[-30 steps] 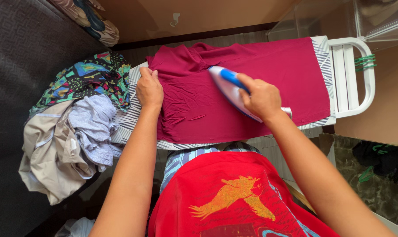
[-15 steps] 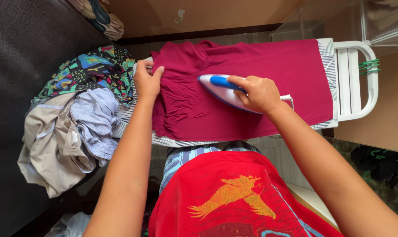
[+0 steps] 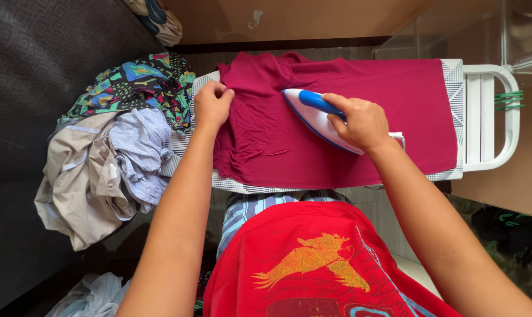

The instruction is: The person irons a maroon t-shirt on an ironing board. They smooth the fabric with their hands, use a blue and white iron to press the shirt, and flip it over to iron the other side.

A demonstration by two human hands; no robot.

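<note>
Garment: maroon garment point(image 3: 360, 94), spread flat along the ironing board point(image 3: 454, 76), its left end bunched and creased near the board's narrow tip.
Handling, garment: judged thin, soft and light; it slides and rucks readily, so it is best taken by a pinched edge or fold and kept taut.
Iron: white and blue steam iron point(image 3: 314, 115), soleplate down on the middle of the garment, nose toward the left.
Handling, iron: judged rigid and fairly heavy, hot underneath; the blue handle on top is the only safe hold.
Right hand: right hand point(image 3: 363, 122), fingers wrapped closed around the iron's handle, wrist over the rear of the iron.
Left hand: left hand point(image 3: 212, 105), fingers curled, pinching the garment's left edge at the creased end and pressing it to the board.
Board: striped cover, white metal iron rest point(image 3: 494, 120) at the right end, unoccupied.
Beside, left: heap of laundry on a dark surface, namely a multicoloured print cloth point(image 3: 137, 82), a pale blue shirt point(image 3: 138, 147) and a beige garment point(image 3: 81, 182).
Wearer: red T-shirt point(image 3: 313, 258) with an orange print, at the lower edge of view.
</note>
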